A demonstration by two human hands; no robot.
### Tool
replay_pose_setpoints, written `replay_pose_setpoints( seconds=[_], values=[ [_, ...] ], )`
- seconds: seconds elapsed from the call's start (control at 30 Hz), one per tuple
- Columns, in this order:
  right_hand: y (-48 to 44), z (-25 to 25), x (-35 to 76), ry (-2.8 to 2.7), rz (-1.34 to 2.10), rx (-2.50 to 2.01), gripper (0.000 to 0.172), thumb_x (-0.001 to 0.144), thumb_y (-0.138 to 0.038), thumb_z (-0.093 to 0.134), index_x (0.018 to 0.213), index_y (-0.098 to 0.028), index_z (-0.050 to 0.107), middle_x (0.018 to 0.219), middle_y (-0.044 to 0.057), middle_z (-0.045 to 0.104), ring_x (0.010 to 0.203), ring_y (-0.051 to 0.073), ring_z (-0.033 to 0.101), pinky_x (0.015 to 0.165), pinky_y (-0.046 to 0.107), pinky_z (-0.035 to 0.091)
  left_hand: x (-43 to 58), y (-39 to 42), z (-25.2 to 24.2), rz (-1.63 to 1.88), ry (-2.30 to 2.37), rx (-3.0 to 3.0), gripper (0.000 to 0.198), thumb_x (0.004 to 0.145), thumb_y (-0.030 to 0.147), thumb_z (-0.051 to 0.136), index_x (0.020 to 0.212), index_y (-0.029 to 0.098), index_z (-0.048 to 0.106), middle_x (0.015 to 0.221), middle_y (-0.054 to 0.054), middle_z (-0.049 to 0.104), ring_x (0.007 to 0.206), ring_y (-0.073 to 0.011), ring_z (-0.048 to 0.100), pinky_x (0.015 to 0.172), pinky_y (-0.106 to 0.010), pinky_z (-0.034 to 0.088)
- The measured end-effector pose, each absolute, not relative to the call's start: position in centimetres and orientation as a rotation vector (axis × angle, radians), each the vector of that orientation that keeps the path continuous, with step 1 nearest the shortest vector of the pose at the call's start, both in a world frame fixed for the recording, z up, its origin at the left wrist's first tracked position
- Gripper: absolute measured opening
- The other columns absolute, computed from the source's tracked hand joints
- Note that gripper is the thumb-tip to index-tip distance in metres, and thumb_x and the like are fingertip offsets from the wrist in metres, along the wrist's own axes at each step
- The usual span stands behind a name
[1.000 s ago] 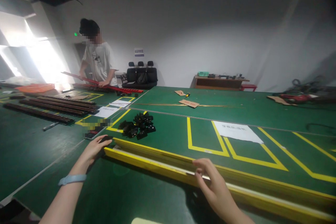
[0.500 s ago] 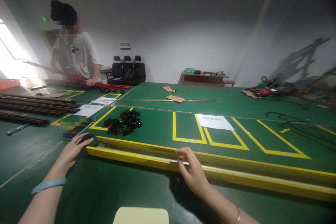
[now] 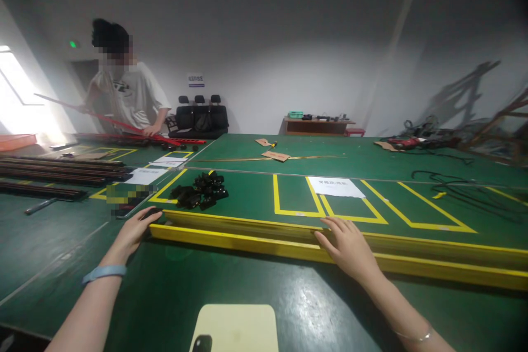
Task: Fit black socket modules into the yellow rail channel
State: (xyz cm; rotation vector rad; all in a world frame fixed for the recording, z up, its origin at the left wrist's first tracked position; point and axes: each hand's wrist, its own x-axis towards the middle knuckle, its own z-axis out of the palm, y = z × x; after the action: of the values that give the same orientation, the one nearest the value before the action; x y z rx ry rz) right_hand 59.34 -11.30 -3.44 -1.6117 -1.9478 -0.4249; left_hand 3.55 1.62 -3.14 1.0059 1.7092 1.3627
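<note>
A long yellow rail (image 3: 256,239) lies across the green table in front of me. My left hand (image 3: 134,234) is at its left end, fingers curled round a small black piece against the rail's end. My right hand (image 3: 348,247) rests flat on top of the rail near its middle, fingers stretched out. A pile of small black parts (image 3: 200,196) sits just behind the rail's left end.
A person in a white shirt (image 3: 130,99) at the far left handles a long red rail (image 3: 115,124). Dark rails (image 3: 58,170) lie at left. Papers (image 3: 335,187), yellow tape boxes, cables (image 3: 457,184) at right, and a pale card (image 3: 237,327) near me.
My right hand went from pinching the rail's near edge to lying flat on top, further right. The view swung right and then back a little. My left hand stayed at the rail's end.
</note>
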Motion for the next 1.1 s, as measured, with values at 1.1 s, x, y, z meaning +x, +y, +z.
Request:
replay_pose_setpoints(
  seconds=[1.1],
  values=[
    [-15.4, -2.0, 53.8, -2.151, -0.15, -1.223, 0.023, 0.089, -0.033, 0.051, 0.106, -0.022, 0.063, 0.113, 0.011, 0.06, 0.109, 0.023, 0.054, 0.095, 0.04, 0.044, 1.3, 2.7, -4.7, 1.299, 1.44, 0.945, 0.049, 0.065, 0.022, 0.078, 0.113, 0.016, 0.067, 0.113, -0.012, 0.069, 0.085, -0.0202, 0.069, 0.068, -0.026, 0.055]
  ],
)
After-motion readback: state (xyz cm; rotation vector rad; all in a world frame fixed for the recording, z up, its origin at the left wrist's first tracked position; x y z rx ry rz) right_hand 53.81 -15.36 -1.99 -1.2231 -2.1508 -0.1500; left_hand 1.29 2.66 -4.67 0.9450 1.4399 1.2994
